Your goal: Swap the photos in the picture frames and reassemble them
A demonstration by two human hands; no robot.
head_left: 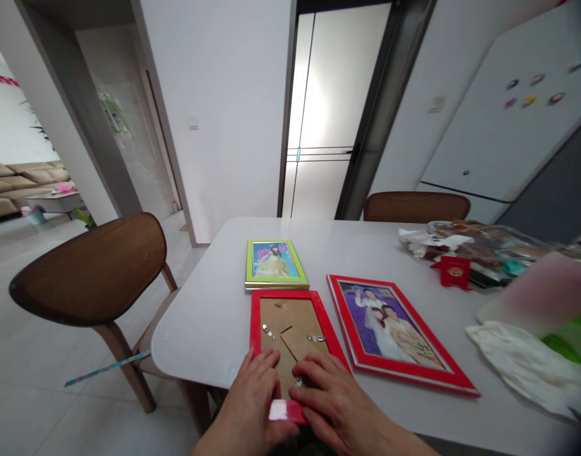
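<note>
A red picture frame [256, 316] lies face down at the near edge of the table, its brown backing board and small metal turn clips showing. A fold-out stand flap is set in the backing. My left hand [255, 399] grips the frame's lower left corner, fingers curled over the backing. My right hand [338, 399] holds the lower right part, its fingers bent over the backing close to a metal clip. Both thumbs are at the near edge, by a white patch on the red rim. What lies under the frame is hidden.
On the white table [199, 329] lie a lime-green framed photo [275, 263] and a larger red framed photo [395, 329]. A red booklet [455, 272], plastic bags and a white cloth [523, 367] crowd the right side. Wooden chairs [95, 266] stand left and behind.
</note>
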